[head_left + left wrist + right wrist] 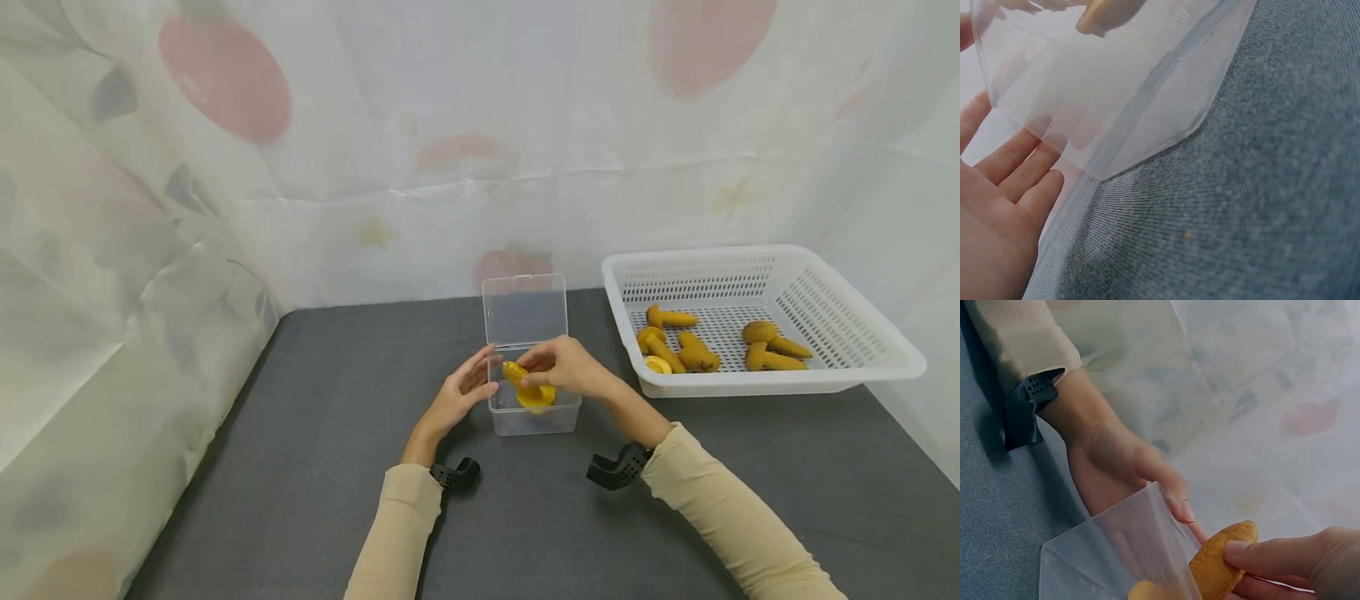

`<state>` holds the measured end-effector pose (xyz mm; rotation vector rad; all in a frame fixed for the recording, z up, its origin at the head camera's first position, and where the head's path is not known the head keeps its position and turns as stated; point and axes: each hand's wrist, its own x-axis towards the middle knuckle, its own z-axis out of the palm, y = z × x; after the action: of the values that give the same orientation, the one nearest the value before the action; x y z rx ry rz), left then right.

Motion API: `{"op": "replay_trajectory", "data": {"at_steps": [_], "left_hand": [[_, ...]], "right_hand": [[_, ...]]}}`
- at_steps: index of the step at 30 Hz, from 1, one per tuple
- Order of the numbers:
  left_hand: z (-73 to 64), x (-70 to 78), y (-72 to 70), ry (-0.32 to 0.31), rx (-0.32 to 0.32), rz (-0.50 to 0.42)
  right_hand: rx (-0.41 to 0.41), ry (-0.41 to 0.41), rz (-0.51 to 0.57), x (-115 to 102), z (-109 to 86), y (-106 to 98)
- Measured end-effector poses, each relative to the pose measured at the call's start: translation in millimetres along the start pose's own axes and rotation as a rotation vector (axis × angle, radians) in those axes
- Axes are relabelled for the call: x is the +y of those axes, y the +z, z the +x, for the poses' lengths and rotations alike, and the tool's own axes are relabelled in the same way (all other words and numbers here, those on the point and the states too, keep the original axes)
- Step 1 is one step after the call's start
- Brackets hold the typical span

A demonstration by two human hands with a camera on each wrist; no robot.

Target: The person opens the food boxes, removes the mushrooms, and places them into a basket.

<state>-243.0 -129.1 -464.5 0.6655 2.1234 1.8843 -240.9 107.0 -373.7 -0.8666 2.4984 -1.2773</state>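
A small clear plastic box [534,422] stands on the dark table with its hinged lid [525,310] raised at the back. My right hand [567,365] pinches a yellow mushroom [536,397] between thumb and fingers, over and partly inside the box opening. Seen from the right wrist, part of the mushroom [1222,556] rises above the rim, and yellow shows through the clear wall. My left hand [453,403] rests against the box's left side. In the left wrist view its fingers [1013,153] are fairly straight along the clear wall.
To the right, a white perforated basket [757,382] holds several yellow-brown mushrooms [697,353]. Behind the table hangs a white curtain [420,200] with fruit prints, and another patterned sheet [97,333] drops along the left edge. Both wrists wear black camera mounts [619,468].
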Motion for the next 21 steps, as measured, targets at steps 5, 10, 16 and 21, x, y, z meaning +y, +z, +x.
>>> {"op": "replay_trajectory", "data": {"at_steps": [5, 10, 16, 21], "left_hand": [[0.1, 0.4, 0.3, -0.002, 0.000, -0.012], [0.0, 0.3, 0.2, 0.004, 0.001, -0.015], [1.2, 0.2, 0.0, 0.005, 0.008, 0.025], [1.9, 0.5, -0.2, 0.034, 0.007, 0.044]], "right_hand": [[0.025, -0.008, 0.026, -1, -2.1, -4], [0.062, 0.009, 0.062, -5, -5.8, -10], [0.107, 0.020, 0.109, -8, -10.9, -18], [0.137, 0.035, 0.143, -11, -15.6, -22]]}}
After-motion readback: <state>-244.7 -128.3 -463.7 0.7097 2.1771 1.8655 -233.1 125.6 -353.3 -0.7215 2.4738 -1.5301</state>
